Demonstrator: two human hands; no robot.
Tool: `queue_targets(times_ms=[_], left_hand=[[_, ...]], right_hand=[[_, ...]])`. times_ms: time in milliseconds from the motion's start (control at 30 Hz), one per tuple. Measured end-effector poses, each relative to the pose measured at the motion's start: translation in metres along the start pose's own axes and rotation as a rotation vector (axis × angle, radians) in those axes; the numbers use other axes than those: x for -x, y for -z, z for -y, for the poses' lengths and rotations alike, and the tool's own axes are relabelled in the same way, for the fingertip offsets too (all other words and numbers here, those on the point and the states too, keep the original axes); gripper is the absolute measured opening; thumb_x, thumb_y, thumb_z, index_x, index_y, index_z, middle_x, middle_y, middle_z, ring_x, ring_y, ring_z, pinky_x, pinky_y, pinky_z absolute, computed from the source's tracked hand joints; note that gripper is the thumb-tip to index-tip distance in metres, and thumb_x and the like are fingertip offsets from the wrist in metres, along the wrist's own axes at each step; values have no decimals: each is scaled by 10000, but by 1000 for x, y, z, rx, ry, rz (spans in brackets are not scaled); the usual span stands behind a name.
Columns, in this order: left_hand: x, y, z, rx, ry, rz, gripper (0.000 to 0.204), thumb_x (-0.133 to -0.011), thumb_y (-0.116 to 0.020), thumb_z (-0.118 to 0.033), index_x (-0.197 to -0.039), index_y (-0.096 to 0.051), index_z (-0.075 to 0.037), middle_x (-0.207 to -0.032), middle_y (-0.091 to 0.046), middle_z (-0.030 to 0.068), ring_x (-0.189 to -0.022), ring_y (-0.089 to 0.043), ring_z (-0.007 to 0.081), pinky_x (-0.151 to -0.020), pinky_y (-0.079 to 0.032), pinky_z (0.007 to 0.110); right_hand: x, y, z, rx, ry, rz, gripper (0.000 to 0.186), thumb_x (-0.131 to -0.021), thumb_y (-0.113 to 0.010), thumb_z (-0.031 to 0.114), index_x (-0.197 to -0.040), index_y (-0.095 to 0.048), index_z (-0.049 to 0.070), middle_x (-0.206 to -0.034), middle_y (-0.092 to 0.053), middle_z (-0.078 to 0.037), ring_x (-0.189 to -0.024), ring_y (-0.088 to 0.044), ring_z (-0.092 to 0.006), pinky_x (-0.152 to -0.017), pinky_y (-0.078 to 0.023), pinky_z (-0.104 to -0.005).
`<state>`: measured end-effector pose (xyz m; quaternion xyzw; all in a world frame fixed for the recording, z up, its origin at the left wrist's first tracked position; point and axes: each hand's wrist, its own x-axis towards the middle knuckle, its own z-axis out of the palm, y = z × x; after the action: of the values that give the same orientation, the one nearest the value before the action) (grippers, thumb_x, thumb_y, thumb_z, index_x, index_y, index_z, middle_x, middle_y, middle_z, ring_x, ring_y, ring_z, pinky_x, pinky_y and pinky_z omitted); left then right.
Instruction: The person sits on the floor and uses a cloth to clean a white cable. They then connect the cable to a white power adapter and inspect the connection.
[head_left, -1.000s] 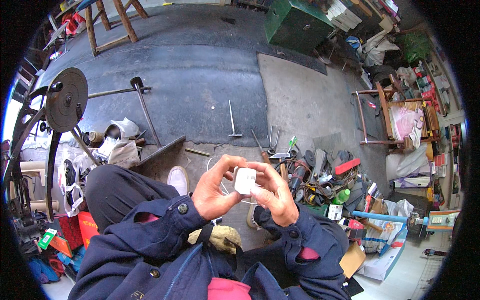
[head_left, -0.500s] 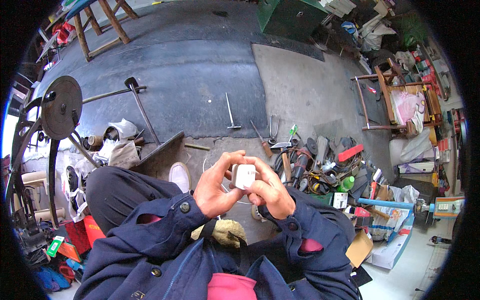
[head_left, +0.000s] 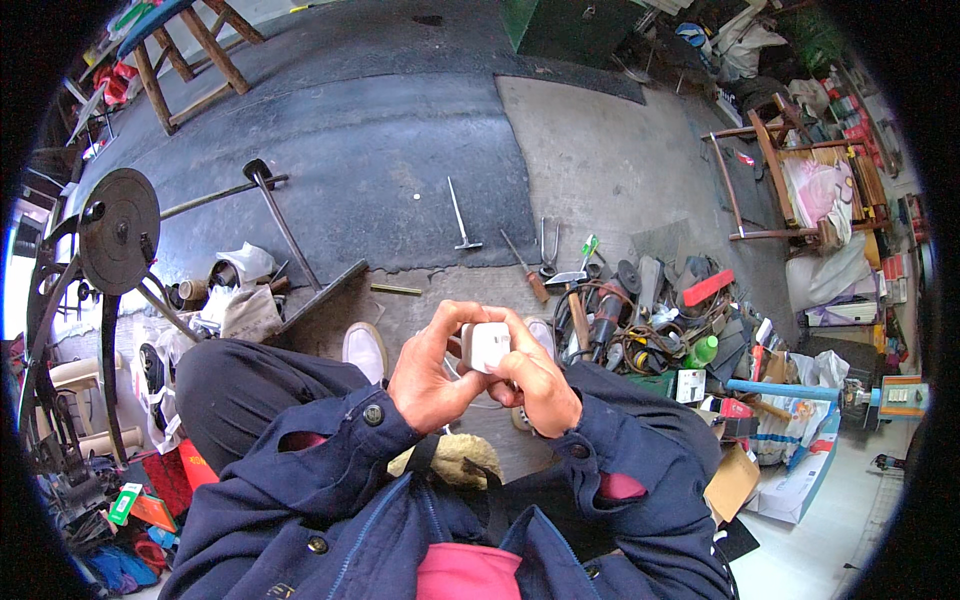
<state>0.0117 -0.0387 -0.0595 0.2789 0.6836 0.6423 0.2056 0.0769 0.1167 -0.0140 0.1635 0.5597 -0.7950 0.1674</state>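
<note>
A small white block (head_left: pixel 490 347) with rounded corners and faint dark marks on its face is held up between my two hands, above my lap. My left hand (head_left: pixel 430 372) curls around its left side, with the fingers arched over behind it. On the other side, my right hand (head_left: pixel 538 382) grips the block, its thumb pressed on the lower part of the front face. The fingers behind the block are partly hidden. A thin white cord shows faintly below the hands; whether it joins the block I cannot tell.
Tools and cables lie piled front right, with a hammer (head_left: pixel 578 318), a screwdriver (head_left: pixel 527 268) and a green bottle (head_left: pixel 702 351). A metal stand with a round disc (head_left: pixel 118 232) rises at left. A T-shaped tool (head_left: pixel 462 218) lies on the dark mat (head_left: pixel 350 170). A wooden-framed chair (head_left: pixel 775 185) stands right.
The block has tilted slightly in my hands, and my grip on it stays. The view has shifted a little, and a second shoe now shows behind my right hand.
</note>
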Motion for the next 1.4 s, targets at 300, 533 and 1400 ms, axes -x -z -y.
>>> queue_targets(times_ms=[300, 533, 1400], left_hand=[[1, 1, 2, -44, -29, -7, 520, -782, -752, -25, -1214, -473, -94, -974, -677, 63, -888, -645, 138, -777, -506, 314], [0, 0, 2, -41, 7, -9, 525, -777, -764, -30, -1220, -489, -98, -1008, -699, 84, -920, -659, 157, -797, -514, 326], [1, 0, 1, -58, 60, -6, 535, -743, -758, -16, -1206, -502, -98, -1017, -721, 99, -930, -678, 182, -835, -515, 347]], right_hand=[[-1, -2, -1, -9, -1, -22, 470, -918, -504, 245, -1347, -430, 66, -954, -556, -15, -591, -392, -34, -483, -325, -202], [1, -1, 0, -4, -9, -5, 451, -920, -486, 230, -1339, -434, 72, -954, -546, -17, -606, -401, -41, -490, -328, -203], [1, -3, 0, -19, -15, -36, 465, -887, -443, 194, -1335, -422, 69, -985, -575, -30, -593, -393, -46, -485, -318, -207]])
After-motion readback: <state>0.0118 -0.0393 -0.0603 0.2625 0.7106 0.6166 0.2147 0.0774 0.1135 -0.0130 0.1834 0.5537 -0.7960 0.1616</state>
